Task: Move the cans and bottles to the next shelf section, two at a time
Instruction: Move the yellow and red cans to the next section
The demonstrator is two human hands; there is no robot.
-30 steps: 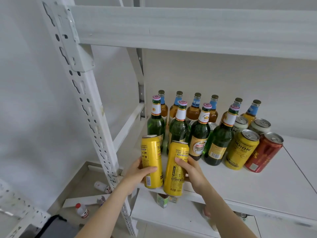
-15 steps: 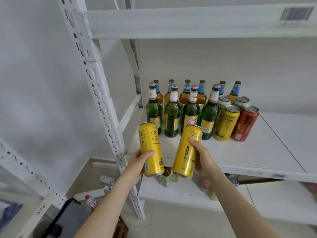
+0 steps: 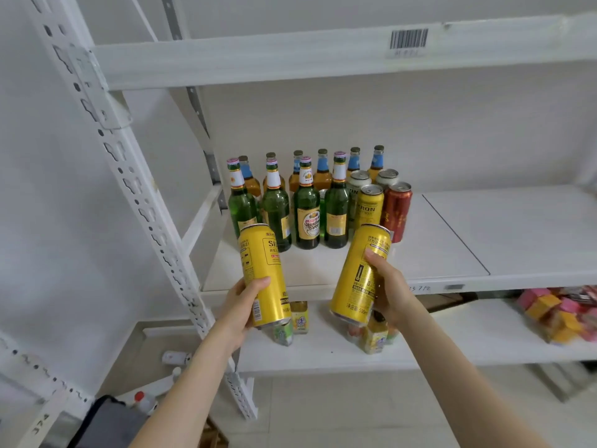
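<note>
Looking down through the head camera, two cans are seen held in the air just in front of the white metal shelf board (image 3: pixel 452 253), one per hand. The left hand (image 3: pixel 240 305) is wrapped round the lower half of a tall yellow aluminium can marked "SI" (image 3: pixel 263 273), thumb laid across the front, and the can is kept pretty much upright. The right hand (image 3: pixel 387 286) is curled round a second tall yellow aluminium can (image 3: pixel 360 273), which is tilted with its top leaning right, thumb pressed on the upper label. Neither can is touching the board.

Further back on the left part of that board the rest of the drinks are lined up. Four green glass bottles with white neck labels (image 3: pixel 305 215) are set in front, and amber glass bottles with blue neck labels (image 3: pixel 323 176) are ranged behind them near the wall. Just to the right, a shorter yellow can (image 3: pixel 370 208), a red can (image 3: pixel 397 211) and two pale cans (image 3: pixel 358 182) are clustered. A thin dark seam (image 3: pixel 452 231) is seen to the right of the cluster.

A barcode sticker (image 3: pixel 408 38) is stuck on the beam above. Small drink cartons (image 3: pixel 300 318) are parked on the lower shelf (image 3: pixel 452 337), and pink and yellow packs (image 3: pixel 562 312) are piled at its far right.
</note>
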